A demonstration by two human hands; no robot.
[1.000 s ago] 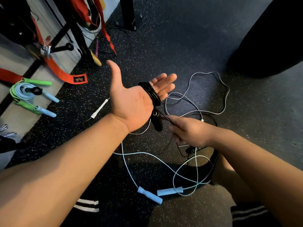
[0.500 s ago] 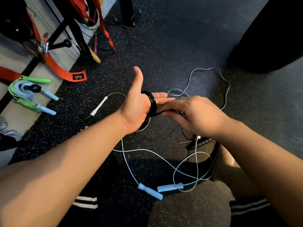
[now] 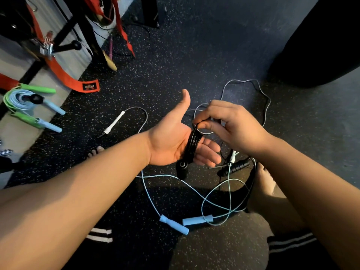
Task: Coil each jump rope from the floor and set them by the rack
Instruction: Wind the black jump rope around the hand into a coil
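my left hand [image 3: 171,141] is flat, fingers straight, thumb up, with the thin black cord jump rope [image 3: 192,145] looped round the palm, crossing the fingers. one smooth black handle [image 3: 182,169] dangles below the heel of it. my right hand [image 3: 233,127] pinches the cord at the top of the coil, thumb and forefinger. what looks like its other ribbed black handle [image 3: 236,166] lies on the speckled rubber floor [image 3: 194,65] under my right wrist, so i reckon the next wrap draws up from there.
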